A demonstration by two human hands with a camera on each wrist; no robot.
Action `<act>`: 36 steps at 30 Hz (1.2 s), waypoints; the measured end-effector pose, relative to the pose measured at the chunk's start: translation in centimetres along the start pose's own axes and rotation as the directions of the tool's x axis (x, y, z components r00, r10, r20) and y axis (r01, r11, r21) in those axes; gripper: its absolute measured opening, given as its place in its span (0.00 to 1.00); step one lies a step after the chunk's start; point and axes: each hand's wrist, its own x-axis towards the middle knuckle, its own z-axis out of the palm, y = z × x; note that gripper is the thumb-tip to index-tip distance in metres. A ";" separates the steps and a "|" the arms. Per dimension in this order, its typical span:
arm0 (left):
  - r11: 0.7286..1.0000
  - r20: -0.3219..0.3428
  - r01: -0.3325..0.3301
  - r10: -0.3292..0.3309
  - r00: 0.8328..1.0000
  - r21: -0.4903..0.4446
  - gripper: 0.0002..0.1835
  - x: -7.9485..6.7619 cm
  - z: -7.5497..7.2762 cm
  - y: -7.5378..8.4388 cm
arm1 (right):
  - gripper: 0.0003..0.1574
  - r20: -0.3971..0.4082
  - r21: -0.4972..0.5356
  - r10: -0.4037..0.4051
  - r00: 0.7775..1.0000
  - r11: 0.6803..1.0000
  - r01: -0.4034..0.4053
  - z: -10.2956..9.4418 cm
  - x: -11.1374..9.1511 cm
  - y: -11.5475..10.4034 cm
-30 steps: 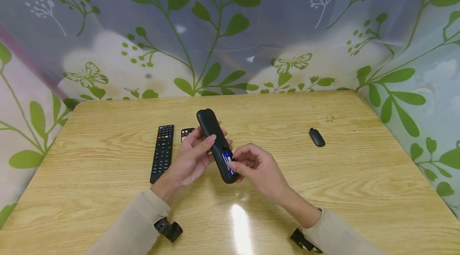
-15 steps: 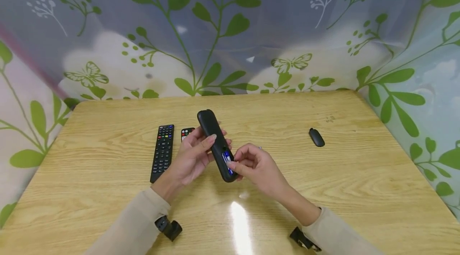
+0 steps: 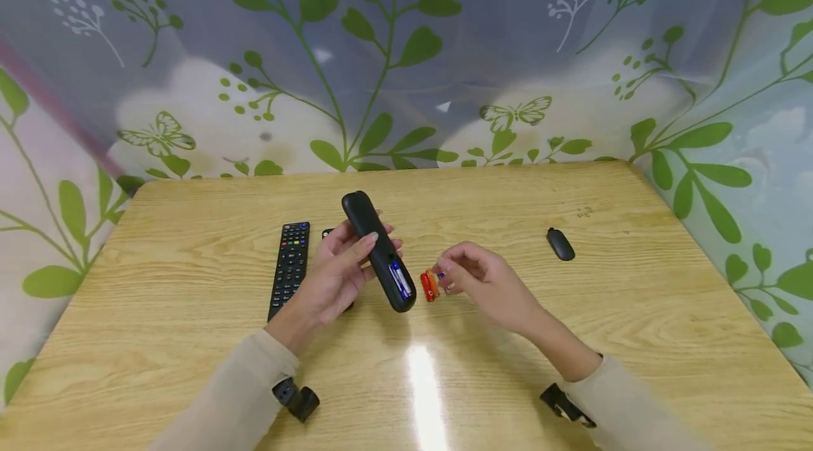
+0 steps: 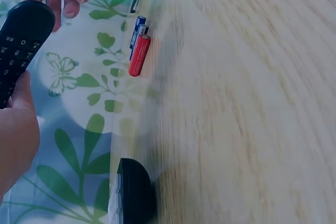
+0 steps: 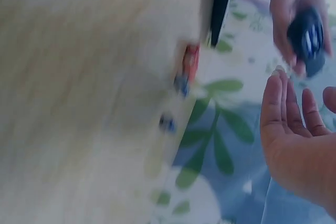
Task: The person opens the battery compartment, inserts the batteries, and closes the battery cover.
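Note:
My left hand [image 3: 333, 285] grips a black remote control [image 3: 365, 218], its back turned up and tilted above the table. The battery compartment is uncovered, with blue-and-white batteries [image 3: 400, 280] inside. In the left wrist view the keypad side of this remote control [image 4: 23, 43] shows. My right hand [image 3: 492, 292] hovers to the right of the remote, apart from it. Its fingers [image 5: 272, 100] are relaxed, with nothing seen between them. Below it on the table lie a red battery [image 4: 139, 56] and blue batteries [image 5: 167, 123], partly hidden by the hand in the head view.
A long black remote [image 3: 288, 267] lies keys up on the wooden table [image 3: 190, 267], left of my left hand. Another remote [image 3: 327, 232] is mostly hidden behind that hand. A small black cover [image 3: 561, 244] lies at the right. A leaf-patterned cloth [image 3: 406, 84] hangs behind the table.
My right hand has drawn away from the battery compartment to the right, uncovering batteries on the table. The held remote has shifted slightly left and up.

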 end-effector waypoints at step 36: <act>0.997 -0.047 0.019 -0.016 0.999 0.072 0.29 -0.4 -1.1 -0.1 | 0.47 -0.197 -0.750 0.388 0.900 0.532 -0.393 -15.6 0.1 6.1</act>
